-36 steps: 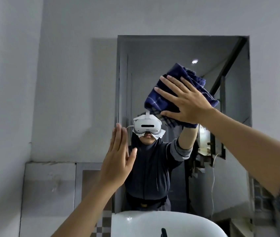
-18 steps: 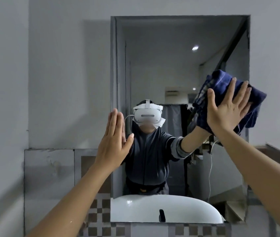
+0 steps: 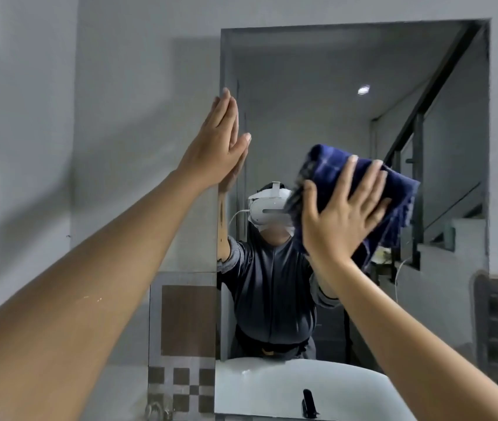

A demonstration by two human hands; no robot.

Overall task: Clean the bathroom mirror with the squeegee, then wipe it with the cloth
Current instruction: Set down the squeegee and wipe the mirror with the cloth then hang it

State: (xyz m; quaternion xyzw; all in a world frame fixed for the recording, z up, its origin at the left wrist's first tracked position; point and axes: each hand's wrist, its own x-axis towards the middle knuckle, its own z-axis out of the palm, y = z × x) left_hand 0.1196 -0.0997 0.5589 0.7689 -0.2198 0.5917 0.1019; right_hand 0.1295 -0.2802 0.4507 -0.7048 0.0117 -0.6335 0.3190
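Cloth [image 3: 360,189] swept leftward, seemingly mid-mirror [image 3: 317,110], left hand [image 3: 217,147] raised

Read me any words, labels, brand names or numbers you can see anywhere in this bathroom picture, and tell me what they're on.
None can be read.
The blue cloth under the right hand shows only pale stripes.
The white headset reflected in the mirror shows no legible marking.
The checkered tiles carry a pattern only.

The right hand [image 3: 337,221] slid the dark blue checked cloth [image 3: 363,189] from the mirror's right edge to its middle.
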